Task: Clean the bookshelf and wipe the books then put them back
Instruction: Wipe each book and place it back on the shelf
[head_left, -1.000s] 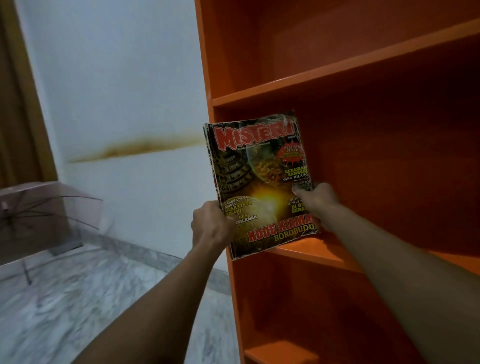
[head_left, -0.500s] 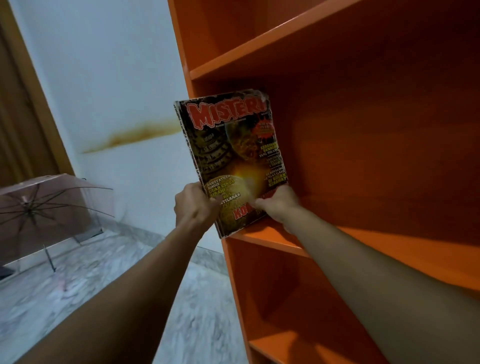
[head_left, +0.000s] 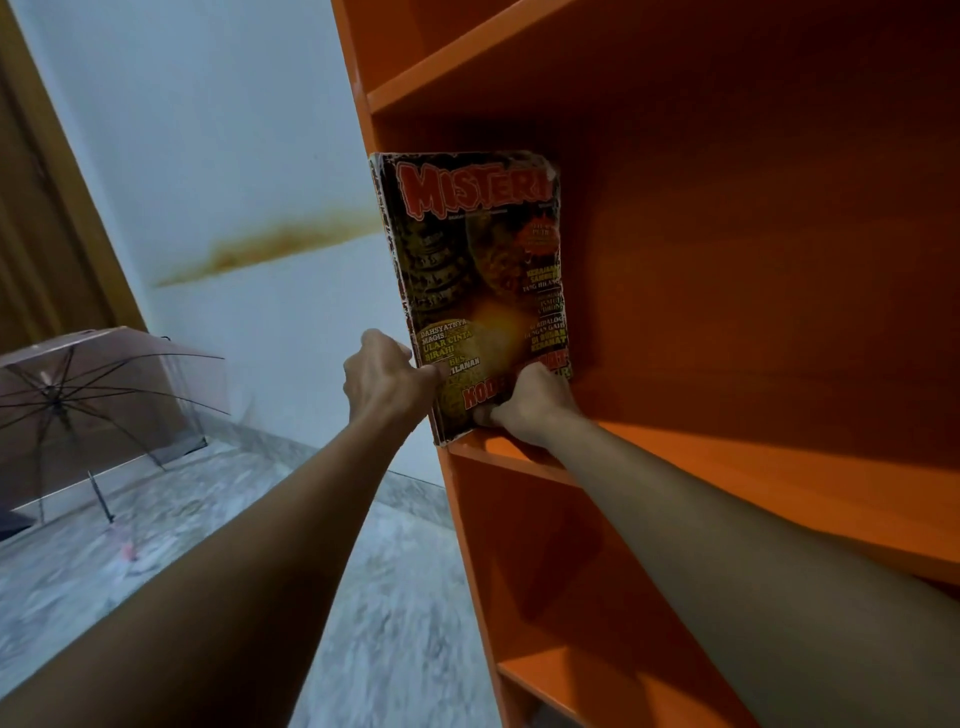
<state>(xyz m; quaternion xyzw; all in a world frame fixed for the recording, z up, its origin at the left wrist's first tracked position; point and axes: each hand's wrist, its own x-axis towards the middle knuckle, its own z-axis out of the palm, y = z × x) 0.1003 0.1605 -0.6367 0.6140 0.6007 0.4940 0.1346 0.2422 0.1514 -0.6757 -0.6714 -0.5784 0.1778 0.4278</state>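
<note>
A stack of magazines (head_left: 478, 280) with a dark "MISTERI" cover stands upright at the left end of the orange bookshelf's (head_left: 727, 462) middle board, its spine by the shelf's left wall. My left hand (head_left: 387, 379) grips the stack's lower left edge from outside the shelf frame. My right hand (head_left: 530, 405) holds the bottom right corner, with its fingers curled under the stack where it meets the board. The rest of that board and the shelves above and below hold nothing that I can see.
An open, see-through umbrella (head_left: 88, 400) lies on the marble floor (head_left: 218, 525) to the left. A white wall (head_left: 234, 156) with a brown stain runs behind it, and a wooden door frame (head_left: 52, 182) stands at the far left.
Both hands have carried the magazines up and right into the shelf's left end, and the stack now stands more upright. My view has shifted, showing more of the umbrella.
</note>
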